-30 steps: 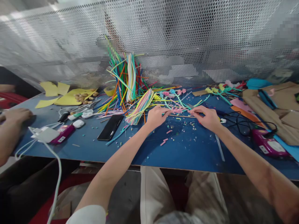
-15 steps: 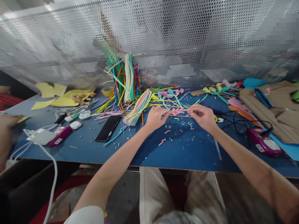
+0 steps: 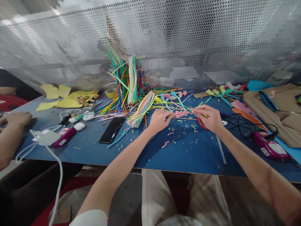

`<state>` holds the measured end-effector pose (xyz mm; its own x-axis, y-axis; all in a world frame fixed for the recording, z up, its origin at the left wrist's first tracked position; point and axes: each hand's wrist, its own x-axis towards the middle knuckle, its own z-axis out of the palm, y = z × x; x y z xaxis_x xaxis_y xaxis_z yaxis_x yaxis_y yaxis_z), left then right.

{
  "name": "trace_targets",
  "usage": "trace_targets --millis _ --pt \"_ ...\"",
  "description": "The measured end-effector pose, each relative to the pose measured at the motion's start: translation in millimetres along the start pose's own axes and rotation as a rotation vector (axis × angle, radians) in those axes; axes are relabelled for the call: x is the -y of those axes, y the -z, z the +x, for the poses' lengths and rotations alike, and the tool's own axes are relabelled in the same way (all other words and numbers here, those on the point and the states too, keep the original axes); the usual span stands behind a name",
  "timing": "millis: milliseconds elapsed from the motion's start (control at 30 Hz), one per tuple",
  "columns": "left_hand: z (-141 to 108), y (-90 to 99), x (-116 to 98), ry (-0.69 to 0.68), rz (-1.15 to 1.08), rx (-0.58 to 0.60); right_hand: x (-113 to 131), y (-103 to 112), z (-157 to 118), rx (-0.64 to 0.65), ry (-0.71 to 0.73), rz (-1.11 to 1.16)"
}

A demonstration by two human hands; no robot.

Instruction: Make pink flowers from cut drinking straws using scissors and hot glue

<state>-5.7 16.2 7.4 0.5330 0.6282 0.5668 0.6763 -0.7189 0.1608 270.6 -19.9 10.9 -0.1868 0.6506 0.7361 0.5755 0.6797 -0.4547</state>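
Note:
Between finger and thumb, my left hand pinches one end of a pink pipe-cleaner piece with short bent tufts, held just above the blue table. My right hand is closed around a pair of scissors; a red handle loop shows below the fingers. Their grey tip points left, close to the pink piece's right end. Pink and pale pipe-cleaner snippets lie on the table below my hands. Behind them are pipe-cleaner flowers in pink, blue and yellow on green stems.
Bundled pipe cleaners lie left of my hands, near a black phone. A perforated metal panel rises behind. Purple power strips with cables sit on both sides. Another person's hand rests at far left.
My right hand has let go of the pink piece's right end and now holds the red-handled scissors. My left hand keeps its pinch. The view has shifted slightly.

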Motion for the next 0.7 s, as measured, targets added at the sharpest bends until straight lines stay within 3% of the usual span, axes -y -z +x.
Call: trace_targets --millis 467,700 --pt "-0.9 3.7 -1.9 -0.053 0.016 -0.002 15.1 1.4 -3.0 0.039 0.085 -0.118" --pt "-1.1 4.4 -2.7 -0.056 0.022 -0.001 13.0 0.4 -5.1 0.045 0.061 -0.143"
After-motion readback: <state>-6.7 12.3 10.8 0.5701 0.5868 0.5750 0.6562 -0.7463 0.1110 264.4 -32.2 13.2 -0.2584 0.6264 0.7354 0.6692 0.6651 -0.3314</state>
